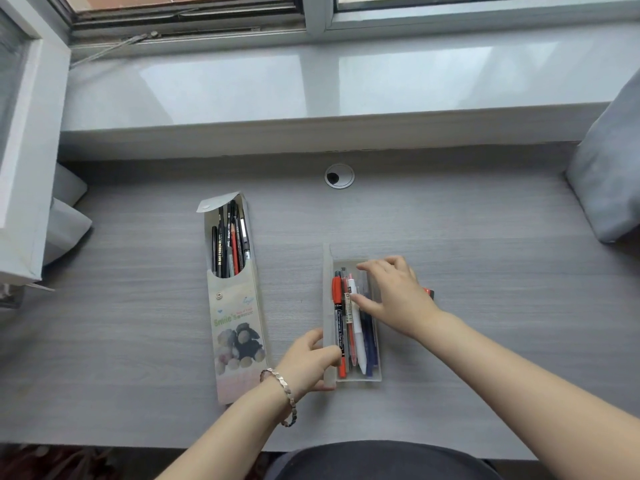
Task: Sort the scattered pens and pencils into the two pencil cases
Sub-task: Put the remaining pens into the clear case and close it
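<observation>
A person seated at a grey wood-grain desk [485, 254] works over a clear plastic pencil case [375, 374] lying open in front of them. The left hand [308, 362], a beaded bracelet [285, 393] on its wrist, grips the near left edge of the clear case, thumb and fingers closed on its raised lid. The right hand [394, 296] rests over the far right part of the same case, fingers loosely spread and thumb touching the pens inside; whether it actually holds one cannot be told. In the clear case lie a red-and-black marker [338, 323], a white pen [356, 334] and several blue pens [370, 344], all side by side lengthwise. A small red object [429, 292] shows just beyond the right hand. Left of the clear case, well apart, a printed card pencil case [239, 334] lies flap open, filled with dark pencils [228, 244]. Farther from the person than the clear case, a round cable grommet [339, 176] sits in the desk.
</observation>
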`<state>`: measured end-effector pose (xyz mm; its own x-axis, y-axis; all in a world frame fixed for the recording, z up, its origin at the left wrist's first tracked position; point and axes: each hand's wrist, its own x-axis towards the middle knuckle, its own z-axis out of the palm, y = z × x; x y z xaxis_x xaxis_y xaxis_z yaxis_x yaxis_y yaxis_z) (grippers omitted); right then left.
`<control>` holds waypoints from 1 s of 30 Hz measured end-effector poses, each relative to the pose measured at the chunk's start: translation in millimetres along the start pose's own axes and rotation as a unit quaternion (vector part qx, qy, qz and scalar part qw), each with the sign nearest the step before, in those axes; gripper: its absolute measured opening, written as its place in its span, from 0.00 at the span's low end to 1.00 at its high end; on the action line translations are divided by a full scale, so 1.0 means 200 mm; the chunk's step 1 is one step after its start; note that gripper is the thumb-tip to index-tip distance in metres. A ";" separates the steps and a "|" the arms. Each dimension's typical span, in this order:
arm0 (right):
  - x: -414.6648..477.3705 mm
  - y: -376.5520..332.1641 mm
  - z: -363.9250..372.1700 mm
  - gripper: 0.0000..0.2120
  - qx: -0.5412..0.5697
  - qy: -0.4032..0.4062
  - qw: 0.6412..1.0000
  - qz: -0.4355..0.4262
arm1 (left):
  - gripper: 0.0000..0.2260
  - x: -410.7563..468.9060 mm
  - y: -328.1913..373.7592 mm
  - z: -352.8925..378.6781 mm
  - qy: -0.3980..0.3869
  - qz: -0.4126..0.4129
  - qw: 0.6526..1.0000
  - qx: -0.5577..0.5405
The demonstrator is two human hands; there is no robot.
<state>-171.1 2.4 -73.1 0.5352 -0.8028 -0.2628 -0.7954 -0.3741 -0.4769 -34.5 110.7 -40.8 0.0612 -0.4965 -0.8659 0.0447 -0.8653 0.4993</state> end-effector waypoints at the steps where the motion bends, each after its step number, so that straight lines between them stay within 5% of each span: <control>1: -0.01 0.00 0.00 0.24 0.009 0.000 1.000 0.000 | 0.16 0.00 0.00 0.00 0.002 -0.002 1.000 0.001; 3: -0.01 0.00 0.00 0.20 0.006 0.001 1.000 -0.001 | 0.09 -0.01 0.00 0.00 0.009 -0.008 1.000 0.006; 9: 0.03 -0.01 0.00 0.21 0.013 0.013 1.000 -0.017 | 0.08 0.00 -0.02 0.01 0.018 -0.010 1.000 0.002; 12: 0.06 -0.06 0.01 0.24 0.008 -0.004 0.999 -0.043 | 0.21 0.00 -0.02 0.01 0.017 -0.006 1.000 0.007; 30: 0.14 -0.11 0.00 0.29 0.077 -0.079 0.994 -0.015 | 0.27 -0.03 0.02 0.03 0.015 -0.021 1.000 0.016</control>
<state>-138.8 -11.8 -68.9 0.6061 -0.7050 -0.3682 -0.7312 -0.3116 -0.6068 -40.5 110.6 -34.1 0.0901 -0.4585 -0.8841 0.0154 -0.8870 0.4616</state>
